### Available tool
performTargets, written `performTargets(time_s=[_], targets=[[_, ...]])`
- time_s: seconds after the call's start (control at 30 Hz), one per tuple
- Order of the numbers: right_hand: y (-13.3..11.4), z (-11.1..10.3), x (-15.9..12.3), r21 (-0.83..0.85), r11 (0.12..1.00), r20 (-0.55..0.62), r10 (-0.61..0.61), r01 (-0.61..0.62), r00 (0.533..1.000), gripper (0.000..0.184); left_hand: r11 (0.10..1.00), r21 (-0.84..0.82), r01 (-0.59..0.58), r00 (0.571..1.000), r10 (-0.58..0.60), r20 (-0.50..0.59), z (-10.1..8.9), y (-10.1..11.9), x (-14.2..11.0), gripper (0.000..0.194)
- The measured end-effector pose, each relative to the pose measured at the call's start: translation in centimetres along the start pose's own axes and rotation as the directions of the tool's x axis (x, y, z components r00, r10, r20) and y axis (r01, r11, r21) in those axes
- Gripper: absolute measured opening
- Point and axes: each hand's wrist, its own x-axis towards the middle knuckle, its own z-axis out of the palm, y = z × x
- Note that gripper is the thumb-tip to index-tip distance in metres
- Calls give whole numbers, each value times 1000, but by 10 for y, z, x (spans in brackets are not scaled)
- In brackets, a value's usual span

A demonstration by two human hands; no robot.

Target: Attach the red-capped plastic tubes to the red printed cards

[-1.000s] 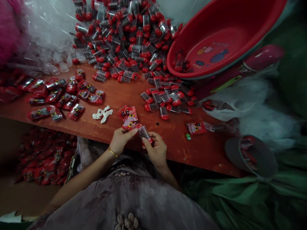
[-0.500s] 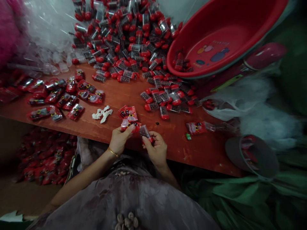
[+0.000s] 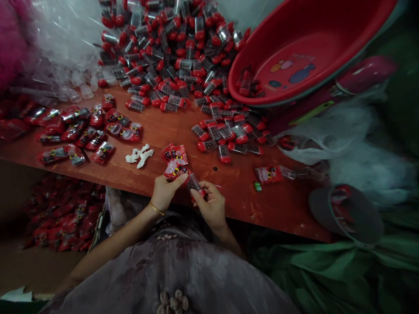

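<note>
My left hand (image 3: 165,192) pinches a small red printed bag (image 3: 175,169) with a clear part, above the near edge of the table. Between the fingers of my right hand (image 3: 212,205) is a clear tube with a red cap (image 3: 194,184), dark pieces inside. The tube's clear end meets the bag's right side; whether it is inside the bag I cannot tell. Just beyond my left hand lie flat red printed cards (image 3: 178,152). White twisted scraps (image 3: 140,156) rest to their left.
A large heap of red-capped tubes (image 3: 183,63) covers the back, with a smaller pile (image 3: 225,133) nearer. Filled red packets (image 3: 75,131) lie left. A tilted red basin (image 3: 242,93) and a grey bin (image 3: 321,209) stand right. More packets (image 3: 62,218) fill a box below left.
My right hand has moved slightly left with the tube, bringing it against the bag. My left thumb has shifted a little to the right over the bag.
</note>
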Motion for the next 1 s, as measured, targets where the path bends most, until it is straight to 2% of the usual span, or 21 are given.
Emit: performTargets(time_s=[0.1, 0.2, 0.3, 0.43, 0.53, 0.6, 0.67, 0.8, 0.87, 1.0], targets=[[-5, -2, 1, 83, 991, 73, 100, -106, 992, 27, 997, -56, 46, 999, -45, 20, 0, -2, 1, 38], [-6, 0, 2, 163, 970, 84, 170, -182, 982, 29, 995, -76, 64, 997, -61, 49, 1, -8, 2, 37], [-4, 4, 1, 238, 955, 26, 174, -175, 984, 29, 997, -57, 57, 996, -53, 74, 3, -11, 1, 36], [-4, 7, 1, 211, 963, 11, 168, -166, 986, 28, 1000, -25, -2, 999, 3, 43, 5, -10, -3, 36], [-8, 5, 2, 262, 938, 115, 201, -225, 973, 28, 998, -46, -48, 996, 52, 74, 6, -9, -4, 35], [-11, 3, 3, 349, 885, 218, 243, -308, 945, 28, 997, -71, -30, 991, 40, 131, 7, -9, -5, 37], [-13, 2, 4, 396, 847, 266, 264, -355, 927, 29, 993, -117, -4, 983, 25, 183, 9, -8, -7, 40], [-13, 3, 1, 287, 928, 146, 203, -238, 968, 27, 963, -265, 54, 974, 8, 224, 15, -4, -8, 43], [-11, 5, -2, 235, 949, 133, 180, -208, 975, 27, 946, -319, 61, 977, 8, 211, 16, -2, -8, 44], [-12, 7, -5, 181, 971, 106, 139, -156, 985, 24, 950, -304, 73, 975, -5, 220, 17, -1, -9, 45]])
